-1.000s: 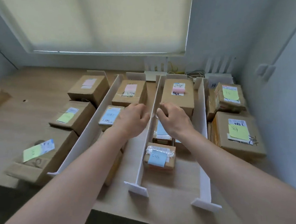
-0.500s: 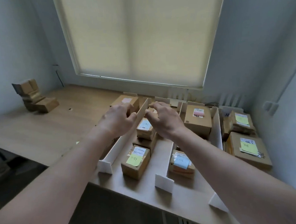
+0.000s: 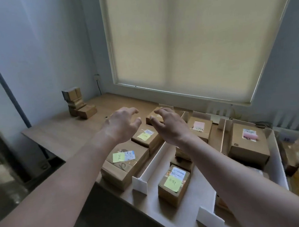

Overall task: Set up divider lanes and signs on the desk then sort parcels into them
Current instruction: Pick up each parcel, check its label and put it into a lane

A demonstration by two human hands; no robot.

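Both hands hang in the air above the desk [image 3: 72,131] with nothing in them. The left hand [image 3: 122,125] has its fingers loosely curled and spread, palm down. The right hand [image 3: 169,125] is beside it, apart from it, in the same loose claw. Directly beneath and between the two lie brown parcels: one with a yellow note [image 3: 147,137] under the gap between the wrists, and a plain-topped parcel [image 3: 154,117] just beyond the right fingertips; whether those fingertips touch it cannot be told. Nearer the desk's front edge, under the left forearm, sits a larger parcel with a yellow and a blue label [image 3: 124,163]. A white divider [image 3: 154,163] runs from the front edge toward the back, with these parcels on its left. On its right, near the front edge, stands a small parcel with a yellow note [image 3: 174,183]. Further right, past another divider [image 3: 224,138], a parcel with a pink label [image 3: 249,142] lies toward the desk's back edge. At the far left corner of the desk is a stack of small boxes [image 3: 78,105].
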